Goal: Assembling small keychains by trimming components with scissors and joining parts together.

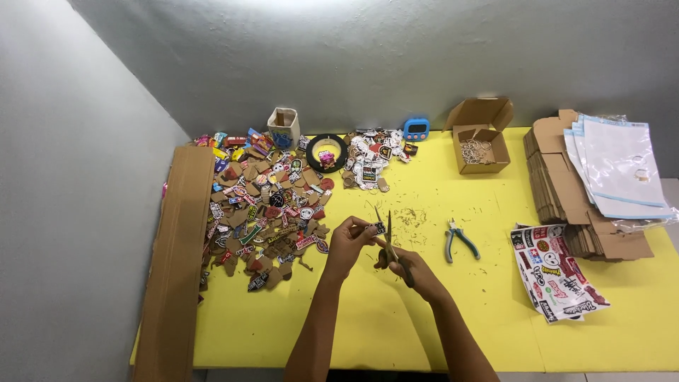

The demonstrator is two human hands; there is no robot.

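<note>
My left hand (349,242) pinches a small dark sticker piece (378,228) above the yellow table (396,318). Beside it, my right hand (407,267) grips a pair of scissors (389,237), whose blades point up and reach the sticker piece. Both hands hover near the table's middle. A big heap of cut cardboard-backed stickers (265,205) lies just to the left of my left hand. Small cardboard trimmings (410,216) are scattered just beyond the hands.
Pliers with blue handles (458,240) lie right of the hands. Printed sticker sheets (555,272), a stack of flat cardboard (566,187) and plastic bags (619,170) sit at right. An open box of metal rings (481,145), a blue timer (416,129), a tape roll (326,152) and long cardboard strips (177,255) are present.
</note>
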